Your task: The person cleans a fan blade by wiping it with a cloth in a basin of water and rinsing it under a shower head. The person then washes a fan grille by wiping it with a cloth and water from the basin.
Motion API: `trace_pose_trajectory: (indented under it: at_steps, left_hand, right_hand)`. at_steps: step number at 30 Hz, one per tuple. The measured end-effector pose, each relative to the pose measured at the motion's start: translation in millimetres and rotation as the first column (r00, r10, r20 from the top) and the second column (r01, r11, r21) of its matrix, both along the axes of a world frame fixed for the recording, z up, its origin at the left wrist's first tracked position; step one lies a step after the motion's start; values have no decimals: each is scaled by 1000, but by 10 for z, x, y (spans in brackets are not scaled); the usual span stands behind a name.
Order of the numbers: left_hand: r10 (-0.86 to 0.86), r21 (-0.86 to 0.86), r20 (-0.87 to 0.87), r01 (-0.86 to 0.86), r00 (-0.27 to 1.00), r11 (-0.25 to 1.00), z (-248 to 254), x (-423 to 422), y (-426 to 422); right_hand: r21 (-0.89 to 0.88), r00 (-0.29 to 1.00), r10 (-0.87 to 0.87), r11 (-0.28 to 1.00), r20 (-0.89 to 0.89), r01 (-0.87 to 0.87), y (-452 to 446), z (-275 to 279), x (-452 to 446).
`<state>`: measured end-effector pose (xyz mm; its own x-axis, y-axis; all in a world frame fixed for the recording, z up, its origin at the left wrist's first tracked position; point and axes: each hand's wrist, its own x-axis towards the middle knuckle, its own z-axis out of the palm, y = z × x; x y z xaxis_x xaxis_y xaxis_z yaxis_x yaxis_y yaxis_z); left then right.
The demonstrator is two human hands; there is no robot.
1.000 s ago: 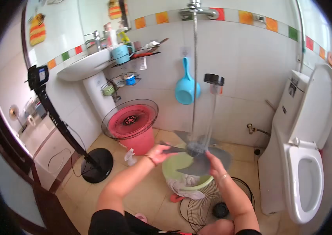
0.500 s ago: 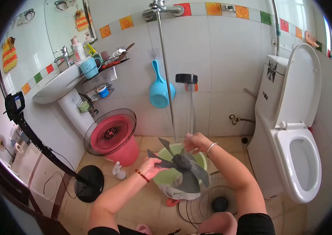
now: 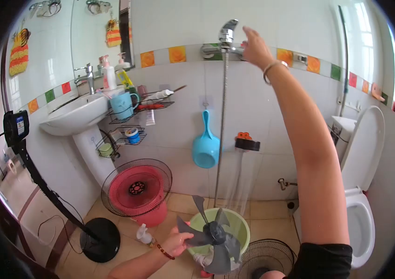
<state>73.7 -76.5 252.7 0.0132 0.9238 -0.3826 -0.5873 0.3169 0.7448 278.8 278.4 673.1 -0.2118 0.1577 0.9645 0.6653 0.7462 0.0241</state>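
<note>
My left hand (image 3: 178, 242) grips one blade of a grey fan blade assembly (image 3: 214, 232), tilted above the light green basin (image 3: 241, 225). My right hand (image 3: 256, 48) is raised beside the chrome shower faucet (image 3: 226, 35), fingers stretched towards its lever and apart from it, holding nothing. From the black shower head (image 3: 247, 144) on the wall, water streams down to the basin. A whitish cloth (image 3: 202, 259) shows at the basin's front edge, partly hidden by the blades.
A fan grille (image 3: 137, 172) lies on a pink bucket (image 3: 153, 216), near a spray bottle (image 3: 144, 234). Another grille (image 3: 272, 255) is on the floor, right. The fan stand (image 3: 100, 239) is left, the toilet (image 3: 362, 228) right. A blue dipper (image 3: 206, 151) hangs on the wall.
My right hand has left the fan blades and risen to the faucet. The left hand still holds the blade assembly over the basin. The view has tilted upward.
</note>
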Motion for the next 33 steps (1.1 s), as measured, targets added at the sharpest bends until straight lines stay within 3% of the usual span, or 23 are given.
trace_pose_trajectory:
  at_steps: [2,4,5,6,7,8,9,10,11,12,14,16,18,20,21,22,23,24,25,27,28,31,33]
  left_hand:
    - [39,23,18,-39,999,999,-72,-122,-162]
    - [82,53,-9,-81,997,995,-74,-247,-270]
    - [109,61,-23,-108,994,992,-91,-295,-352]
    - [129,65,-28,-127,991,990,-38,-330,-414]
    - [143,57,-35,-140,989,988,71,-364,-437]
    - [149,43,-39,-148,988,988,150,-376,-464]
    - [143,87,-71,-136,987,987,171,-384,-469]
    - [132,138,-107,-117,985,984,178,-388,-449]
    - [121,152,-124,-102,985,983,185,-379,-450]
    - [112,178,-143,-86,983,980,194,-361,-419]
    - [152,293,-310,-57,939,954,260,-339,-355]
    - [241,415,-567,21,788,909,379,-311,-364]
    - [369,552,-648,77,666,830,659,-415,-359]
    - [486,635,-625,35,611,772,790,-605,-293]
    - [535,654,-580,-41,614,756,831,-715,-250]
    - [441,572,-458,-124,772,811,935,-789,-209]
    - [344,462,-298,-181,891,868,1074,-835,-189]
    - [256,332,-109,-208,960,920,1164,-895,-141]
    - [289,287,-24,-270,957,919,1177,-999,-47]
    - [272,227,2,-266,962,937,1088,-1123,81]
    - [274,273,-61,-248,960,930,968,-1048,148]
    - [269,409,-340,-116,901,905,494,-681,240]
    - [271,485,-591,66,760,872,271,-456,268]
  right_hand:
    - [51,994,-96,994,-53,99,179,354,-246]
    - [233,970,-226,952,85,201,446,584,-336]
    - [163,903,-354,933,242,322,555,645,-354]
    - [-9,923,-284,955,261,297,315,655,-392]
    - [41,960,-257,966,112,254,451,632,-415]
    - [6,887,-394,914,239,405,415,694,-399]
    - [-40,871,-398,904,289,426,372,719,-341]
    - [78,945,-281,959,165,272,693,716,-231]
    - [207,932,-293,946,213,250,682,675,-130]
    - [10,957,-188,982,222,191,202,547,-166]
    - [134,925,-140,986,354,99,477,543,194]
    - [81,957,-125,991,261,107,-118,50,326]
    - [13,927,-121,992,356,124,-522,-563,776]
    - [-262,901,-37,951,432,164,-1311,-1213,1049]
    - [-634,939,176,772,296,55,-1470,-1518,1236]
    - [-939,950,254,244,-179,-242,-1744,-1752,1252]
    - [-892,985,167,450,37,-43,-1803,-2164,1368]
    - [-827,979,115,557,169,77,-1835,-2631,1500]
    - [-735,956,37,649,290,197,-1866,-3100,1633]
    - [-869,954,144,464,263,170,-2182,-3475,1822]
    - [-975,963,226,197,148,104,-2358,-3540,1822]
    - [-990,987,127,-93,95,107,-2729,-3716,1894]
    - [-840,855,41,218,517,498,-2931,-3881,2089]
